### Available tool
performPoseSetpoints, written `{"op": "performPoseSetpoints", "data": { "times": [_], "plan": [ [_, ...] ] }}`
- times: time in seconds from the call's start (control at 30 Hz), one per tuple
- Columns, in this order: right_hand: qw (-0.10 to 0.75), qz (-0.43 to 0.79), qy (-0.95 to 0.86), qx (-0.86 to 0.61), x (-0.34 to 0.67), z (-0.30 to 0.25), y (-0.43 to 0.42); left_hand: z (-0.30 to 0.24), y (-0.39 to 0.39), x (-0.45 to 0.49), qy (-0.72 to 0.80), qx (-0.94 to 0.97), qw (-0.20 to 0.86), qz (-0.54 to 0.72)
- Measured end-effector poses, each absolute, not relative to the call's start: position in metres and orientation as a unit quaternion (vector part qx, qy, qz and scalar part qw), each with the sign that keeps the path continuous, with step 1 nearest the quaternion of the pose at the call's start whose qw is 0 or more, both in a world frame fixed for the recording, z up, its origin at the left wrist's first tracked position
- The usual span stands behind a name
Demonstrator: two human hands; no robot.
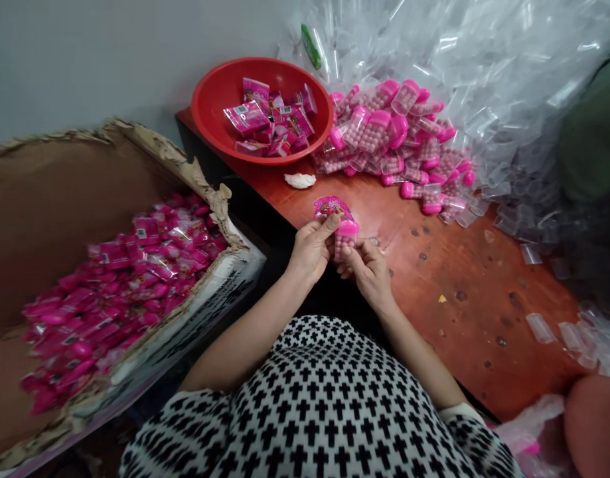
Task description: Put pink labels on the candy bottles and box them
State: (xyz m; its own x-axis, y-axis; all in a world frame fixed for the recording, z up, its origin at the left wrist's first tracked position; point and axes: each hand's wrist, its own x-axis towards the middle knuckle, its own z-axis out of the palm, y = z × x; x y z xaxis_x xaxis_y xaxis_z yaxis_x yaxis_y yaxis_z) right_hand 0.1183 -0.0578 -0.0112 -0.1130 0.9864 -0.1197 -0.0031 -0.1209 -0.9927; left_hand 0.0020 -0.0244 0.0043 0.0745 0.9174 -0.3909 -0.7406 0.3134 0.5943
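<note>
My left hand point(312, 249) pinches a pink printed wrapper point(329, 206), its thumb on top near the pink cap of a candy tube. From below, my right hand point(369, 269) grips that clear candy tube point(345, 244), filled with small pink balls. Cap and wrapper touch; whether the cap end sits inside the wrapper I cannot make out. Both hands are together at the table's near edge. Beyond them lies a heap of similar pink-capped tubes point(377, 129). A red bowl point(262, 159) with pink packets point(247, 118) stands at the far left of the table.
A torn cardboard box point(40, 179) on the left holds many wrapped pink packets point(150, 265). Clear empty tubes point(514, 133) pile up at the back right. A crumpled white scrap point(299, 180) lies on the reddish table point(434, 332). More loose tubes point(541, 328) lie at right.
</note>
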Motion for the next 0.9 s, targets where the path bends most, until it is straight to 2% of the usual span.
{"op": "performPoseSetpoints", "data": {
  "times": [0.2, 0.43, 0.63, 0.8, 0.9],
  "plan": [
    [0.454, 0.496, -0.532, -0.515, 0.12, -0.015, -0.058, -0.001, -0.022, 0.0, 0.365, 0.171, 0.74, 0.538],
    [0.432, 0.618, -0.473, -0.456, 0.125, -0.009, -0.051, 0.003, -0.014, -0.009, 0.367, 0.252, 0.755, 0.482],
    [0.474, 0.531, -0.493, -0.5, 0.122, -0.01, -0.051, 0.007, -0.012, -0.007, 0.404, 0.276, 0.705, 0.513],
    [0.454, 0.641, -0.419, -0.456, 0.116, -0.012, -0.049, 0.006, -0.013, -0.005, 0.427, 0.274, 0.695, 0.51],
    [0.461, 0.602, -0.45, -0.472, 0.114, -0.013, -0.049, 0.004, -0.013, -0.004, 0.435, 0.285, 0.676, 0.521]
  ]
}}
